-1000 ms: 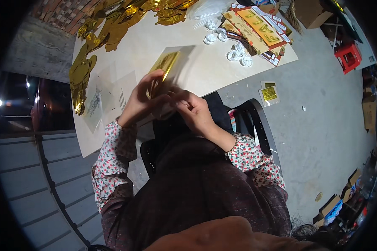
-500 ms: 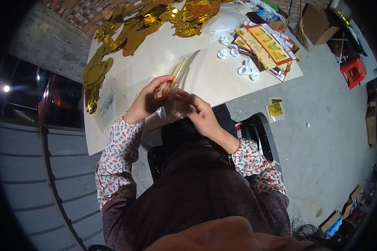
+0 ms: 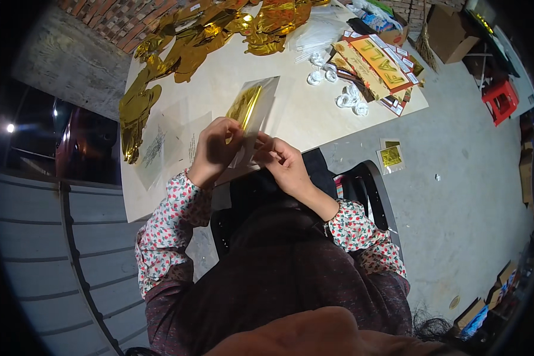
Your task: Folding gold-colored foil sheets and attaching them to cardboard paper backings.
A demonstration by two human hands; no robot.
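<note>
Over the table's near edge, a clear plastic bag is tilted upright between my hands. A folded piece of shiny gold foil lies in or against the bag; which one I cannot tell. My left hand is closed on the foil and the bag's left side, fingertips bent inward. With its fingers pinched, my right hand grips the bag's lower right edge. To the left of my left hand, thin clear sheets with dark print lie flat on the table.
Flat gold foil balloons cover the table's far and left sides. Clear bags, small white rolls and orange printed cards lie at right. On the floor are a gold packet, a red stool and a cardboard box.
My left hand has shifted slightly right and turned, its fingers now curled over the gold foil. The bag has turned, so more foil shows. My right hand has barely moved.
</note>
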